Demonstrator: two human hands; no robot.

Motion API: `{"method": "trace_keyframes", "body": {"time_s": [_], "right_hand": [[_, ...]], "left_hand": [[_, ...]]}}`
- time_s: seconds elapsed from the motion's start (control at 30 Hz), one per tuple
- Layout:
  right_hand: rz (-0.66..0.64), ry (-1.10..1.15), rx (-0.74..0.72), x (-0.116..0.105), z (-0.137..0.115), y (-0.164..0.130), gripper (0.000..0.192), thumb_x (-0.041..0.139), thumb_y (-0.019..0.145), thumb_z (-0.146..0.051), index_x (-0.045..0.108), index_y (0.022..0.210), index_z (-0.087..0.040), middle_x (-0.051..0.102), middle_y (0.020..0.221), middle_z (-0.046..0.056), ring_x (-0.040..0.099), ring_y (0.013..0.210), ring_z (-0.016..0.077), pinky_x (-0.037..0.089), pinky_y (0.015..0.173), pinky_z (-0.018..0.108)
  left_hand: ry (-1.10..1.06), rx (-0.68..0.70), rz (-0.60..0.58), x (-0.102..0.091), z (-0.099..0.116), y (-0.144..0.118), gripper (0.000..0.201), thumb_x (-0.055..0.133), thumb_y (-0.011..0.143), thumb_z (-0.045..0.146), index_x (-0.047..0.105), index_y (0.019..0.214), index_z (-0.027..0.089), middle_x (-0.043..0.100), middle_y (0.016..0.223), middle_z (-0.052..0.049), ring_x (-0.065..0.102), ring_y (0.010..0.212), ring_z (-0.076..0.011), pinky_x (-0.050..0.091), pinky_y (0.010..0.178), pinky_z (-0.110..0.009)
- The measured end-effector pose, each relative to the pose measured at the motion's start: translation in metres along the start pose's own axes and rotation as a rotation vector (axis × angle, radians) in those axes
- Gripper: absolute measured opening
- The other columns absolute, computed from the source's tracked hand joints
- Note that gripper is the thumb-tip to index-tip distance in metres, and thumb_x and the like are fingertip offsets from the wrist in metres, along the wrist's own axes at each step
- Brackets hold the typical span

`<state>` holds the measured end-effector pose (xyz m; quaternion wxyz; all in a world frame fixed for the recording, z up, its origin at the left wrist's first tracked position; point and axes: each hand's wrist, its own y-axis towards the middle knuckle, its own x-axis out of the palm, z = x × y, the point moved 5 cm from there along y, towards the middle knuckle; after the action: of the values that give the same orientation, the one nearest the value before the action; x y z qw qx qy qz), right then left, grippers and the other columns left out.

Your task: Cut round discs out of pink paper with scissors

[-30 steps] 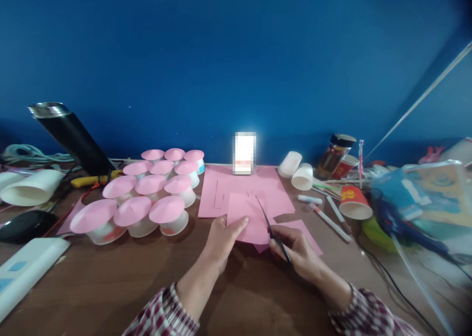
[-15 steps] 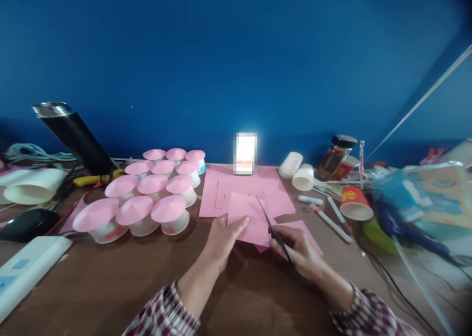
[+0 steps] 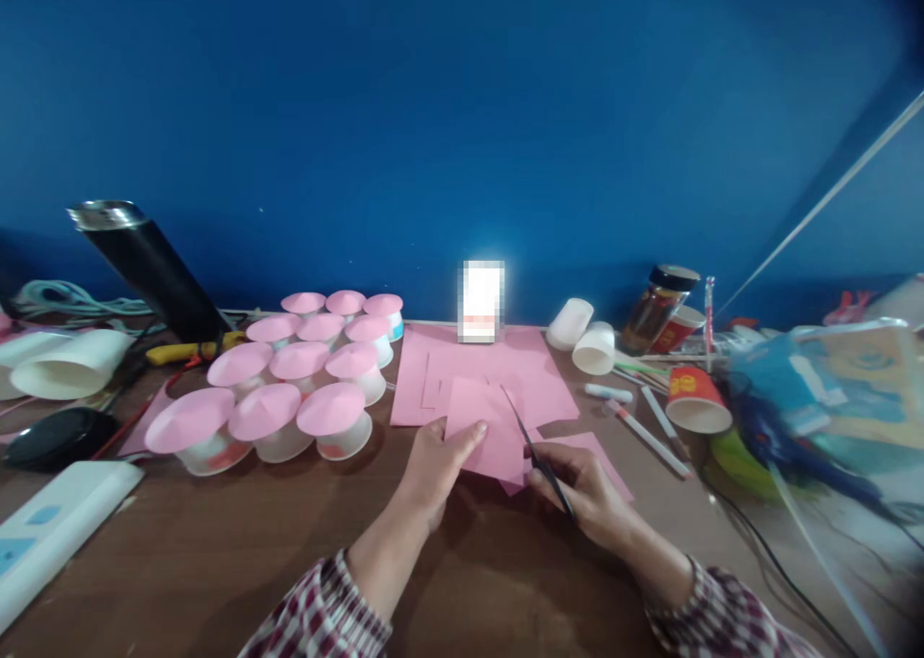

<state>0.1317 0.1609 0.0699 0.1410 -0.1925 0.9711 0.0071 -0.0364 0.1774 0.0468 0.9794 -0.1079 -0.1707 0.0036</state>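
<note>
Head view: two hands work near the front edge of the desk [image 3: 217, 562], at its middle.
Left hand [image 3: 437, 466]: pinches the pink paper piece [image 3: 485, 425], thumb on top.
Right hand [image 3: 586, 494]: closed around the scissors [image 3: 538, 454], blades pointing away over the paper.
Pink sheets [image 3: 534, 369]: flat behind, toward the back edge.
Pink-topped cups [image 3: 289, 389]: grouped to the left.
</note>
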Motion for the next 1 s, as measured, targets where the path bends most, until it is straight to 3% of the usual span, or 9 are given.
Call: {"method": "trace_keyframes", "body": {"time_s": [0.2, 0.53, 1.0], "right_hand": [[-0.014, 0.000, 0.004, 0.000, 0.004, 0.001, 0.031, 0.062, 0.080, -0.043, 0.060, 0.078, -0.012, 0.049, 0.058, -0.002, 0.042, 0.050, 0.0100, 0.032, 0.046, 0.022], [-0.031, 0.009, -0.014, 0.001, -0.006, 0.000, 0.033, 0.063, 0.079, -0.044, 0.062, 0.076, -0.012, 0.051, 0.062, 0.000, 0.043, 0.055, 0.0108, 0.034, 0.049, 0.021], [-0.035, 0.036, -0.043, 0.001, -0.003, 0.000, 0.034, 0.066, 0.077, -0.042, 0.063, 0.090, -0.010, 0.053, 0.068, 0.000, 0.044, 0.060, 0.0120, 0.036, 0.054, 0.021]], "left_hand": [[0.023, 0.000, 0.021, 0.000, 0.002, 0.001, 0.033, 0.071, 0.069, 0.038, 0.066, 0.080, 0.008, 0.068, 0.072, -0.011, 0.063, 0.068, -0.0215, 0.051, 0.067, -0.034], [0.022, -0.013, -0.003, 0.001, 0.001, 0.001, 0.029, 0.070, 0.069, 0.036, 0.067, 0.077, 0.009, 0.067, 0.069, -0.009, 0.062, 0.067, -0.0202, 0.050, 0.065, -0.032], [0.016, -0.008, -0.026, 0.001, -0.002, -0.001, 0.027, 0.070, 0.070, 0.036, 0.067, 0.075, 0.009, 0.066, 0.068, -0.009, 0.059, 0.061, -0.0174, 0.050, 0.065, -0.033]]}}
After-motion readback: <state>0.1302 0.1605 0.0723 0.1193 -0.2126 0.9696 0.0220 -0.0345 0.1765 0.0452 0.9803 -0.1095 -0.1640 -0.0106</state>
